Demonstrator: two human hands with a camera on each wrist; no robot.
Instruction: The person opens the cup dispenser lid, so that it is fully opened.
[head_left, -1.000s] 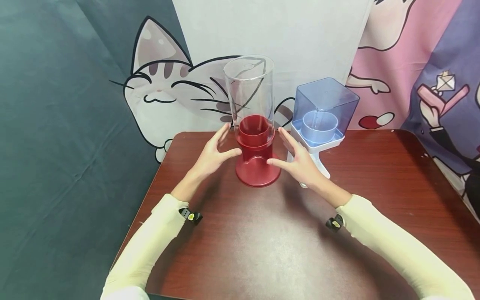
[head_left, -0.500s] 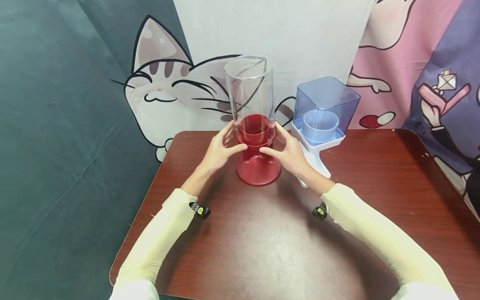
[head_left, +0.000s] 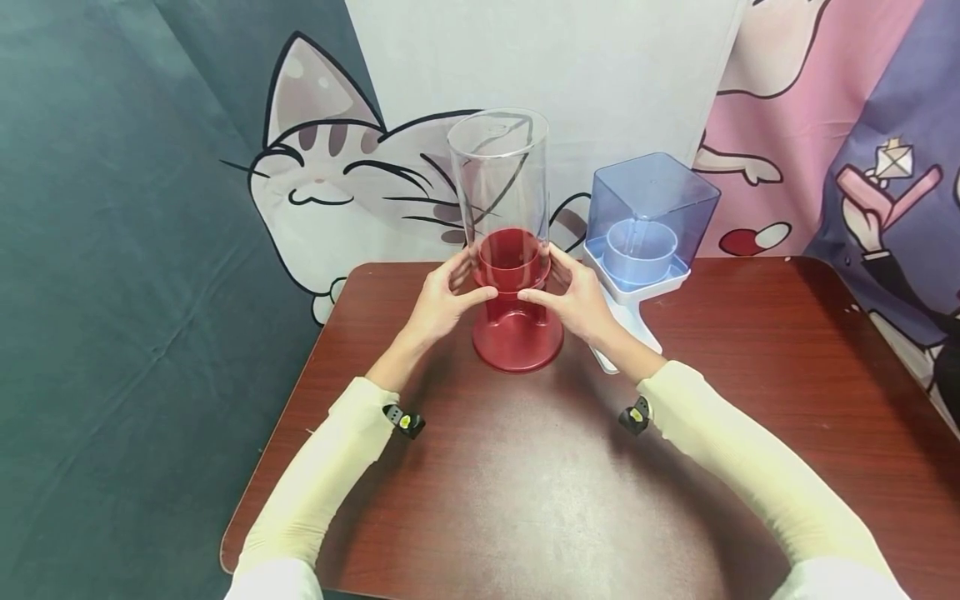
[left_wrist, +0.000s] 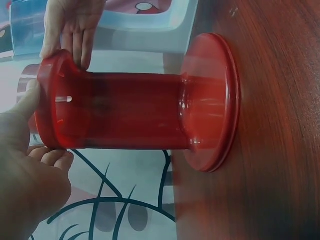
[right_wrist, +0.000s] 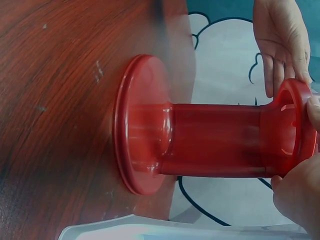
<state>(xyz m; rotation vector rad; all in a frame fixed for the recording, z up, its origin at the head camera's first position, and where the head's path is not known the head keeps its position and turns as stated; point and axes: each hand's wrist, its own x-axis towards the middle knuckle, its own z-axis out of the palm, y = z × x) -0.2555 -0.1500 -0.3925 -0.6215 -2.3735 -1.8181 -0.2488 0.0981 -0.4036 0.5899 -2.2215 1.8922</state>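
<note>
A red pedestal stand (head_left: 517,340) with a round foot is upright on the wooden table. From its ring-shaped collar (left_wrist: 47,100) rises a tall clear tube (head_left: 498,187), open at the top. My left hand (head_left: 437,307) holds the collar from the left, thumb across the front and fingers round the side. From the right, my right hand (head_left: 581,307) grips the same collar in mirror fashion, the thumb tips close to each other in front. In both wrist views the red foot (right_wrist: 145,125) rests on the table.
Just right of the stand is a white dispenser-like holder (head_left: 626,329) with a translucent blue square box (head_left: 652,192) on top. The brown wooden table (head_left: 517,492) reaches back to a cartoon-printed cloth (head_left: 318,208) close behind the stand.
Both hands have moved inward from either side of the stand and now grip its collar. The stand, tube and blue box have stayed in place.
</note>
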